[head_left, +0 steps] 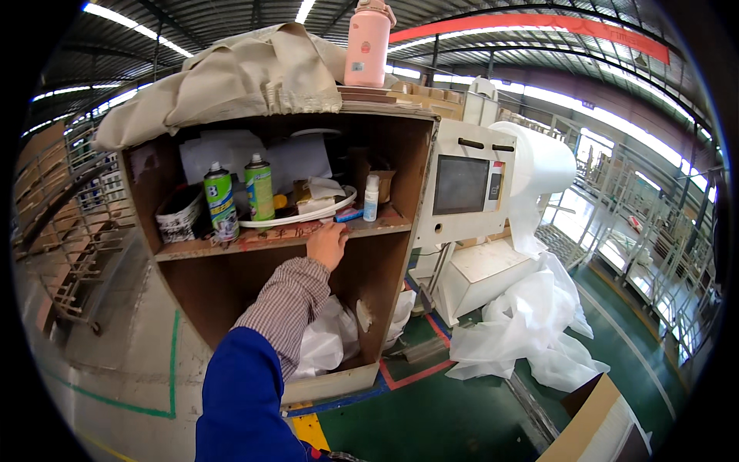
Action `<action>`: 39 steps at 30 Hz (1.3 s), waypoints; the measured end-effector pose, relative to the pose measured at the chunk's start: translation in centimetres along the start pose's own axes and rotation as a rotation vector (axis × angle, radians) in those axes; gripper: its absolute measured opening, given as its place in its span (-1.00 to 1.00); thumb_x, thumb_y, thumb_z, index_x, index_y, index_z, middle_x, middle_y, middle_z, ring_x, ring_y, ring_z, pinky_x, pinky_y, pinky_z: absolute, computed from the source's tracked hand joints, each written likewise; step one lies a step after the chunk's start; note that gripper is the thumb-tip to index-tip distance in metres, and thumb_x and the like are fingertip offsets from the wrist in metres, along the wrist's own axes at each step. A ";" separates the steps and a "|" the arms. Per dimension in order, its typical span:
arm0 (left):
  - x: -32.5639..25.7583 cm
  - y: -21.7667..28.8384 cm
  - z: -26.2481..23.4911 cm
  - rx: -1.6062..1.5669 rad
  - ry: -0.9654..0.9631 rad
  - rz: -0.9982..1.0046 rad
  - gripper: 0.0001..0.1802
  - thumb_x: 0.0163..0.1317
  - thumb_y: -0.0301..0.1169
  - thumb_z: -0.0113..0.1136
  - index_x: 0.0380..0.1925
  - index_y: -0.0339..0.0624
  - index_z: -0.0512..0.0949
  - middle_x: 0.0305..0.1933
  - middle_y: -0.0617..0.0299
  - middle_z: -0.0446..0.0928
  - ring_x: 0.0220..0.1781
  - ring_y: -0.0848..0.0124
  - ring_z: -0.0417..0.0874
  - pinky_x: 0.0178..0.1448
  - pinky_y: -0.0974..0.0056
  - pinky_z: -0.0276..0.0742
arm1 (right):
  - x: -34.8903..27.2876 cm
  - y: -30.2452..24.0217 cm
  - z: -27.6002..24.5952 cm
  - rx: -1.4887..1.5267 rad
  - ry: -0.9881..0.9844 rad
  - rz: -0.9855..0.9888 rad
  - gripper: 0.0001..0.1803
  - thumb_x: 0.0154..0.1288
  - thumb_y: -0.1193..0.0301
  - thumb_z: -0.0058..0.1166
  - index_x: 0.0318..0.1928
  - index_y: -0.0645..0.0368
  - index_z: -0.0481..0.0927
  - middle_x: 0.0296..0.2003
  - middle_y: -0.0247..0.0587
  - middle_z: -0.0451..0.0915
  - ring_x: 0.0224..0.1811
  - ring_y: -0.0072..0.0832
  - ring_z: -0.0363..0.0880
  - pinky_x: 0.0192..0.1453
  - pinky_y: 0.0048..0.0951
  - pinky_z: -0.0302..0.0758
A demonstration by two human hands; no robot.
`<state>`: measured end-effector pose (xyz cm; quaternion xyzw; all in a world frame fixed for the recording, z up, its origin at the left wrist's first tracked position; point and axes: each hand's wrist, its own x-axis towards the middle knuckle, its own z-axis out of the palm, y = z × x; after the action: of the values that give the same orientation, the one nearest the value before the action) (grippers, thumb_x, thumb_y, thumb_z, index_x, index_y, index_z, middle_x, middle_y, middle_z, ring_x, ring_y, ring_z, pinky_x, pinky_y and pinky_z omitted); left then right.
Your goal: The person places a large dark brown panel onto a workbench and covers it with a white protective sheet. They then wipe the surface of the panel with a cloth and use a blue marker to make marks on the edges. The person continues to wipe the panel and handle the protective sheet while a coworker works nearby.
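My left hand [327,245] reaches up to the front edge of the middle shelf [277,236] in a brown wooden cabinet. Its fingers look slightly apart, with nothing visible in them. Just beyond the fingertips lie a small blue object [349,215] and the rim of a white oval tray [304,219]. A small white bottle with a pale blue label [371,202] stands to the right. Left of the hand, two green spray cans [222,206] stand upright, one with a white cap. My right hand is out of view.
Beige cloth [231,77] and a pink bottle [368,46] rest on the cabinet. White plastic bags [327,343] fill part of its lower compartment. On the right are a screen panel [462,185], a white film roll [546,158], loose film [531,323] and a cardboard box [589,423].
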<state>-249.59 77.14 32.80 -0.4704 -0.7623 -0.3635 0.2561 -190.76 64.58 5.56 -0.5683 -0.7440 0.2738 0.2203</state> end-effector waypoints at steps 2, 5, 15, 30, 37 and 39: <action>3.2 -1.6 1.9 0.075 -0.080 0.005 -0.67 0.11 -0.36 0.14 -0.09 -0.14 0.48 -0.09 0.13 0.47 -0.11 0.12 0.54 -0.09 0.10 0.49 | -1.9 -0.5 2.5 0.051 0.003 0.150 -0.72 0.18 0.24 0.10 -0.46 0.22 0.55 -0.58 -0.02 0.51 -0.58 -0.27 0.48 -0.41 -0.30 0.42; 5.6 -2.9 4.3 0.168 -0.112 0.090 -0.69 0.10 -0.38 0.12 -0.10 -0.07 0.49 -0.12 0.15 0.48 -0.15 0.13 0.57 -0.17 0.08 0.53 | -3.9 -2.2 6.9 0.216 0.001 0.261 -0.74 0.17 0.25 0.13 -0.44 0.23 0.55 -0.60 -0.07 0.48 -0.59 -0.42 0.37 -0.42 -0.33 0.40; 2.2 -0.5 0.1 0.315 -0.039 0.083 -0.79 -0.06 -0.39 0.15 -0.37 -0.21 0.50 -0.34 0.06 0.50 -0.39 0.16 0.59 -0.33 0.14 0.54 | -7.0 -4.8 10.1 0.235 0.050 0.274 -0.75 0.17 0.27 0.13 -0.42 0.23 0.55 -0.61 -0.10 0.47 -0.57 -0.44 0.33 -0.40 -0.35 0.39; -32.3 26.7 -10.2 -0.996 -0.812 1.041 -0.79 0.04 -0.45 0.23 -0.29 -0.20 0.50 -0.34 0.13 0.45 -0.33 0.22 0.56 -0.32 0.25 0.51 | -16.3 -5.6 -3.4 0.410 0.328 0.136 -0.39 0.13 0.22 0.22 0.17 0.07 0.32 -0.40 -0.33 0.55 -0.56 -0.53 0.47 -0.41 -0.50 0.45; -52.3 44.4 -20.3 -1.642 -1.233 1.697 -0.69 0.04 -0.40 0.26 -0.20 -0.25 0.51 -0.16 0.06 0.50 -0.16 0.18 0.57 -0.13 0.26 0.54 | -33.9 -0.5 -10.4 0.100 0.567 0.183 -0.57 -0.01 0.31 0.17 -0.05 0.07 0.52 -0.39 -0.19 0.52 -0.33 -0.15 0.52 -0.31 -0.34 0.45; -56.1 47.8 -22.8 -1.728 -1.205 1.656 -0.58 0.04 -0.25 0.30 -0.14 -0.24 0.49 -0.14 0.05 0.48 -0.13 0.16 0.55 -0.12 0.24 0.51 | -38.8 0.0 -11.1 0.403 0.882 0.228 -0.74 0.13 0.36 0.11 -0.17 0.19 0.57 -0.33 -0.18 0.59 -0.33 -0.35 0.57 -0.28 -0.47 0.46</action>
<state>-181.41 43.22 20.45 -0.8861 0.2245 -0.2019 -0.3516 -173.69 28.86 13.24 -0.6539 -0.4453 0.1680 0.5881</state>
